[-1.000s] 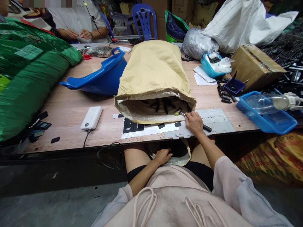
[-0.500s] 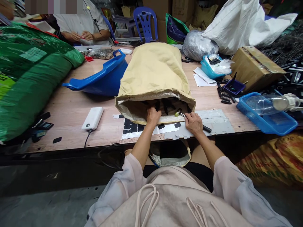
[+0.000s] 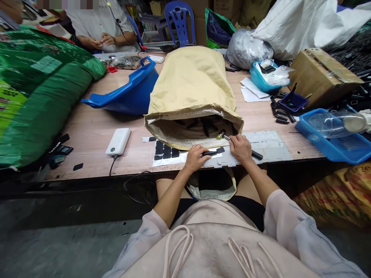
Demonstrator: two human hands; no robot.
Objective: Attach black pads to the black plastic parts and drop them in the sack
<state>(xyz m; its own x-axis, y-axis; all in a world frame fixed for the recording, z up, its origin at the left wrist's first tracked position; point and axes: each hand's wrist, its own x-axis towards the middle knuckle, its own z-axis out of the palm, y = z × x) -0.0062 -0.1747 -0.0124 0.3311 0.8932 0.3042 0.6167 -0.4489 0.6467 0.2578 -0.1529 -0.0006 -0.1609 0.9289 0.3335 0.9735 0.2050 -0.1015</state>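
I find the left hand pinched on a black clip, just before the sack mouth. The clip looks light, stiff and thin; I judge a mid-length pinch best. Right of it, the right hand is closed on a tool, tip at the mouth.
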